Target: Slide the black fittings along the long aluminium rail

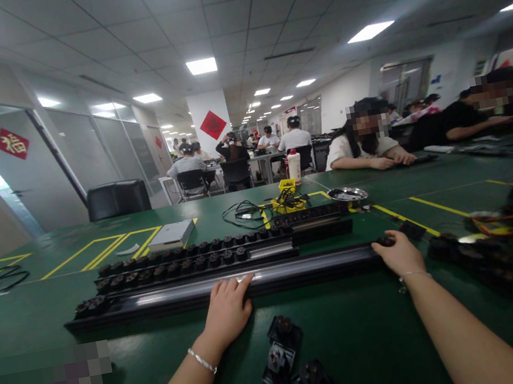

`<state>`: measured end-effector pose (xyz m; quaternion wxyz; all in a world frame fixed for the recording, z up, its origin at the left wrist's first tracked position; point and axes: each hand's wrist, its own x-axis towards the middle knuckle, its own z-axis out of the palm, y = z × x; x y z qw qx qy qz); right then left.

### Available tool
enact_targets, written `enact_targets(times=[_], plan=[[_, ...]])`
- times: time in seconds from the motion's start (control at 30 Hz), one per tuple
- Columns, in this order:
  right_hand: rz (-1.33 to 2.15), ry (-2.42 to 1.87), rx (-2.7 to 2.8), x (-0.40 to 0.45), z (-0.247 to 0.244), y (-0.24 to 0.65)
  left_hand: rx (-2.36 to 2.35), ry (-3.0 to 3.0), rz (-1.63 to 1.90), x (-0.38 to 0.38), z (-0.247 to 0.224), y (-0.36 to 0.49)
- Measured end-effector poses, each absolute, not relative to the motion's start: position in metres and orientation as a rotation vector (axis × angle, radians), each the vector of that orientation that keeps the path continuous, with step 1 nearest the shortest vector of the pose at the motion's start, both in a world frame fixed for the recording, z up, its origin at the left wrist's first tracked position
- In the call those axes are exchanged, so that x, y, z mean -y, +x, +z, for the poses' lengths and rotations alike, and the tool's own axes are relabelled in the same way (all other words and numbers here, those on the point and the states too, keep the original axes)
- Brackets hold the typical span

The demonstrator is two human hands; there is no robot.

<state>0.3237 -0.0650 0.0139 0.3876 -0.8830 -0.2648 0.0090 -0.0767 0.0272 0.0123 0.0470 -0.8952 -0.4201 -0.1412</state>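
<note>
A long black metal channel (300, 270) lies across the green table, with a few black socket pieces (92, 306) in its left end. My left hand (229, 306) rests on the channel's near edge and middle, its fingers spread. At the channel's right end, my right hand (400, 251) pinches a small black socket piece (386, 240). Nearer to me lie three loose black socket modules (278, 361) with metal contacts. Behind the channel are further black strips (171, 270) filled with rows of round sockets.
Tangled wires and black parts (486, 254) lie at the right. Farther back are a white box (171, 235), black cables, a yellow bin (289, 199) and a metal dish (347, 195). A person (366, 139) sits across the table.
</note>
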Motion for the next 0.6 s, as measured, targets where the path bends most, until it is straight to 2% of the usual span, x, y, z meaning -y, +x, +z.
enact_targets(times=[0.6], plan=[[0.003,-2.278,0.662,0.0637,0.0108,0.3284,1.256,-2.717,-0.444,-0.0289,0.0102,-0.0777]])
